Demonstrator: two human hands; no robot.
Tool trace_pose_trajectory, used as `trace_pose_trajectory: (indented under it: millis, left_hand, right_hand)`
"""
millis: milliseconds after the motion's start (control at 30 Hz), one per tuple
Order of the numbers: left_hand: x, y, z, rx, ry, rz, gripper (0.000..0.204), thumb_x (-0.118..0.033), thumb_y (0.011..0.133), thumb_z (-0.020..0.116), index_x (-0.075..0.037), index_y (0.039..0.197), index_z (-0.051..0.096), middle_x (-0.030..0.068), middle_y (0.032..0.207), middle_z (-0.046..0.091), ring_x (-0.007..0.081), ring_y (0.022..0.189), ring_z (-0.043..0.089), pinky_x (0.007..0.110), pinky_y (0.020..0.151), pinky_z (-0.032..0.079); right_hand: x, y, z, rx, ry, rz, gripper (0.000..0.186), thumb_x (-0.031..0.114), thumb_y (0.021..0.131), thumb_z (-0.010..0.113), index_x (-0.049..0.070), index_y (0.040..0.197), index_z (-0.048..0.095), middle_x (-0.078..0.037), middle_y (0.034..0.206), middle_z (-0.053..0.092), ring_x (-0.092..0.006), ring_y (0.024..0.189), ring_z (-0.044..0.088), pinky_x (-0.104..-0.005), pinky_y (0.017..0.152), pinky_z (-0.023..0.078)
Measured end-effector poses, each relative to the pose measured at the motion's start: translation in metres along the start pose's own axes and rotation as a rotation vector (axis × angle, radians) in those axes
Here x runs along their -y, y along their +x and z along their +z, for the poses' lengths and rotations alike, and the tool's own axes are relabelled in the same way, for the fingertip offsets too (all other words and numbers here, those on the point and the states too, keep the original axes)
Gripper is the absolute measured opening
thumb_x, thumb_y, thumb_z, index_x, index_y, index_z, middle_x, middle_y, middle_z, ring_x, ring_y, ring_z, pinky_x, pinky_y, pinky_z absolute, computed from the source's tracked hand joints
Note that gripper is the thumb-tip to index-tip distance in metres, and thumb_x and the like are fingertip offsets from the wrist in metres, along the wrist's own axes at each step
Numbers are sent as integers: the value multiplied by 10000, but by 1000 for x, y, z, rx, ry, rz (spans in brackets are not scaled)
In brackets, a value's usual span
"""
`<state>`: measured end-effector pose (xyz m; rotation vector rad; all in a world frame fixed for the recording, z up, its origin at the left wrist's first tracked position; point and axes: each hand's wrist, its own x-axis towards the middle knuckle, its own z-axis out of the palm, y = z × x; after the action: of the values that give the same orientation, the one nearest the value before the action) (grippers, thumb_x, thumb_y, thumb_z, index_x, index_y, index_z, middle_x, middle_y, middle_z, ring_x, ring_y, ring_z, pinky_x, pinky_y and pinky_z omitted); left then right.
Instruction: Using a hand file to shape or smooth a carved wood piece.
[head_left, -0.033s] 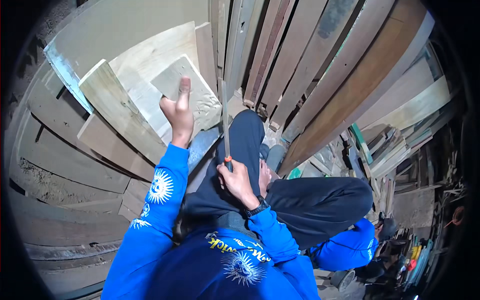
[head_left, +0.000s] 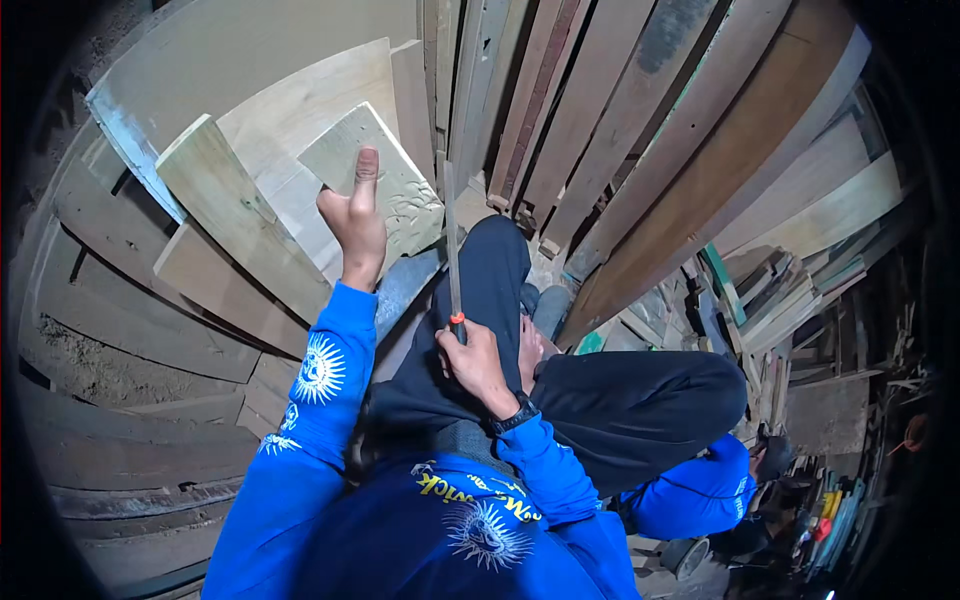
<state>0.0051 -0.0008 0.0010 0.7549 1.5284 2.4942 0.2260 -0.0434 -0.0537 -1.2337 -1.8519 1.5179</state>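
A small square wooden board [head_left: 345, 140] is held up in my left hand [head_left: 357, 225], the thumb lying along its face and the other fingers hidden behind it. Carved marks show on the board's lower right part. My right hand [head_left: 475, 368] is wrapped round the black handle with an orange collar of what looks like a long, narrow file [head_left: 453, 250]. Its thin grey blade points up and away from me, just right of the board's corner, in front of my raised knee. Whether blade and board touch I cannot tell.
Loose planks [head_left: 230, 215] and larger wooden panels lie at the left. Long boards [head_left: 610, 130] stand in a row ahead and to the right. Wood offcuts [head_left: 790, 300] are piled at the right. Another person in a blue top [head_left: 695, 495] sits at the lower right.
The board has shifted slightly upward and tilted a little in my left hand. My right hand and the file stay almost where they were.
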Motion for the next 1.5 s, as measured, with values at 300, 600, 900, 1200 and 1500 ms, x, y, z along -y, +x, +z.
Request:
trace_pose_trajectory:
  millis: [300,600,900,1200,1500]
  left_hand:
    - [-18,-20,18,89,77,116,443,-384,947,708,54,1001,666,65,949,672,143,868,577,308,813,461]
    - [-8,-5,12,-67,-40,78,425,-357,950,710,66,966,663,58,900,678,125,803,559,301,779,466]
    - [-10,-16,17,50,23,116,452,-358,933,732,75,1047,667,80,962,686,147,864,588,309,837,469]
    - [-1,-5,10,36,-4,45,454,-363,952,708,83,1018,658,75,944,673,143,838,563,305,788,461]
    - [-5,-16,9,89,29,53,461,-361,979,670,100,967,681,86,904,692,151,824,590,309,773,474]
  right_hand:
    - [26,36,-3,-43,-13,-7,284,191,894,587,-22,706,600,-88,518,600,-199,454,623,-362,488,490]
    - [12,-1,-5,45,25,9,256,183,911,586,-20,757,612,-72,517,593,-168,437,601,-339,469,480]
    - [17,31,-3,15,92,17,248,186,917,603,-29,794,615,-67,525,589,-155,446,593,-338,475,476]
    - [9,2,-13,40,120,61,210,137,910,591,-23,777,616,-62,525,589,-148,442,593,-326,443,470]
    - [12,23,-7,-14,79,-3,318,206,863,588,-36,656,590,-116,534,614,-222,473,644,-375,513,508]
